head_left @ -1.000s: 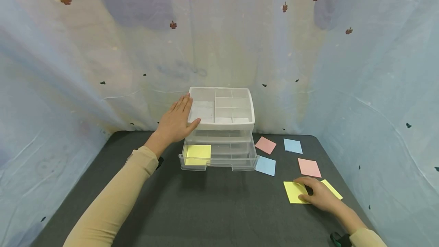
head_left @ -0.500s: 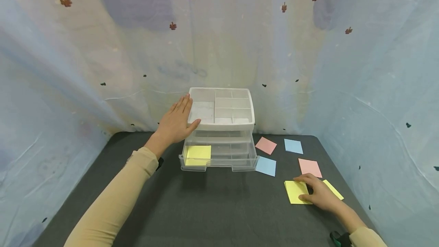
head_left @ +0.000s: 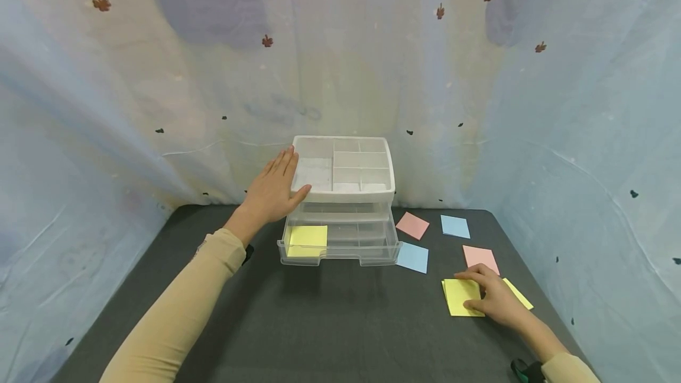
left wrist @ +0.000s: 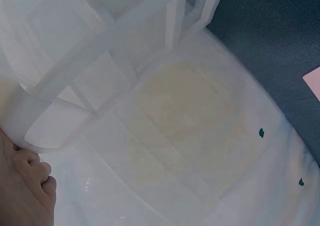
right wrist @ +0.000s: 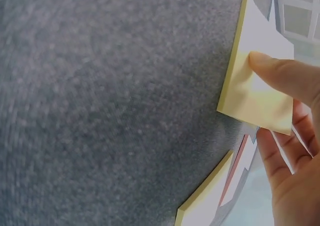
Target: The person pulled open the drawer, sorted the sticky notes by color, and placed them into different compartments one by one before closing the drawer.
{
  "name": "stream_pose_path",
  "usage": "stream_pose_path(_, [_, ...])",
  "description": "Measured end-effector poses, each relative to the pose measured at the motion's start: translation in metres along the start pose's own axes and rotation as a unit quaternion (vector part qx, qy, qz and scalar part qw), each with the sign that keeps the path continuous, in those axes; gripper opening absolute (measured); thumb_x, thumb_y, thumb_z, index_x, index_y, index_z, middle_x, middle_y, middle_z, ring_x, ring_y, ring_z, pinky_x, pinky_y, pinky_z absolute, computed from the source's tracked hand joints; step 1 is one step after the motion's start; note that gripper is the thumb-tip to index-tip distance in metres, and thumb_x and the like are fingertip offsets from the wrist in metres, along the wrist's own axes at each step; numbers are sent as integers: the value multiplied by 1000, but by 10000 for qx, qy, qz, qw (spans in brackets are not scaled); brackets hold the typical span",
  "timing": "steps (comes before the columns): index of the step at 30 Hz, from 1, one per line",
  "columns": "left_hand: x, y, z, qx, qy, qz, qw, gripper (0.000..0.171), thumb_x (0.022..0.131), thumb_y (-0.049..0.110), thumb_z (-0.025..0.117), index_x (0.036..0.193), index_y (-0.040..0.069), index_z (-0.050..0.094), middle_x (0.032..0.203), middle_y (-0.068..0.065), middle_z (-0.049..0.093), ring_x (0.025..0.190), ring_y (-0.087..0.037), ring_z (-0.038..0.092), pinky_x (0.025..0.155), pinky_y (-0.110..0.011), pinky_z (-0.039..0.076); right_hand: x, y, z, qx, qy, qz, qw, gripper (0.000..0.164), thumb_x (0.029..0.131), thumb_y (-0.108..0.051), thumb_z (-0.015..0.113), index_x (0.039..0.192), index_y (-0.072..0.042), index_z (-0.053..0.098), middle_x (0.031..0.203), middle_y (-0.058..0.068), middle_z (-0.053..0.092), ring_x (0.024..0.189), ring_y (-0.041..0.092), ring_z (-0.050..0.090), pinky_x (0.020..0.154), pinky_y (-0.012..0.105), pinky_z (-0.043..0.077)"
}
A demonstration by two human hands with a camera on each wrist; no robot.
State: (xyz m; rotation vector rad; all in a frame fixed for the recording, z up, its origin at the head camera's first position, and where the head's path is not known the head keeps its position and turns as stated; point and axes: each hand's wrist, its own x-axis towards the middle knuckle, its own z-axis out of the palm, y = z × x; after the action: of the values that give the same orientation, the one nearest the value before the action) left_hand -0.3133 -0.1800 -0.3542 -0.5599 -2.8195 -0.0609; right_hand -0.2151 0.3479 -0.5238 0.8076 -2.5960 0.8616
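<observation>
My right hand grips a yellow sticky-note pad at the right of the table. In the right wrist view the thumb lies on the pad's face, with the fingers past its edge. A corner of yellow shows slightly askew under the pad's left edge. Farther left, my left hand rests with straight fingers against the left side of a white drawer organizer. Its clear drawer stands pulled out, with a yellow sticky-note pad in the left part.
Another yellow pad lies partly hidden behind my right hand. Pink notes and blue notes lie beyond it. Beside the drawer are a pink note and a blue note. A patterned curtain surrounds the dark table.
The yellow pad under my right hand has turned slightly and shifted a little, baring a yellow edge beneath. My right fingers have crept slightly forward. My left hand stays against the organizer.
</observation>
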Motion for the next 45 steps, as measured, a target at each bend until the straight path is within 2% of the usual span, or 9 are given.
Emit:
stream_pose_path(8, [0,-1,1,-16,38,1,10000,89,109,58,36,166,-2,3,174,-18,-6,161,-36,4,130,-49,9,2,-5,-3,-233,57,175,9996,47,65,8,93,108,-4,79,102,2,61,84,7,50,59,24,43])
stream_pose_path(17, [-1,-3,4,-1,146,39,9999,88,109,57,37,166,-3,6,174,-19,-4,160,-37,6,130,-51,12,3,-13,-10,-541,247,84,9982,36,72,10,87,102,-9,79,98,1,65,81,5,54,58,24,47])
stream_pose_path(23, [-1,-2,2,-25,93,43,9999,89,109,58,36,166,-3,6,174,-18,-5,161,-36,4,130,-49,10,3,-17,-16,-532,29,429,9977,28,82,8,81,103,-11,80,98,-2,71,77,0,53,58,24,47])
stream_pose_path(28, [0,-1,2,19,94,59,9999,89,109,59,35,166,-3,6,174,-19,-5,161,-36,4,130,-50,10,2,-20,-20,-552,-33,629,9965,29,85,8,77,103,-14,80,97,-5,71,77,-2,52,60,23,48])
stream_pose_path(35, [0,-1,4,7,127,63,9999,88,109,59,35,166,-3,7,174,-18,-5,161,-36,5,130,-50,10,2,-24,-23,-415,141,383,9983,29,84,8,79,100,-16,80,94,-5,71,76,-2,52,59,23,47])
stream_pose_path(45, [0,-3,5,19,69,22,10000,89,109,61,33,166,-1,4,174,-17,-8,161,-34,2,131,-48,7,12,-36,-32,-262,539,157,9981,30,83,12,78,102,-12,81,94,-3,72,75,-1,56,60,22,50])
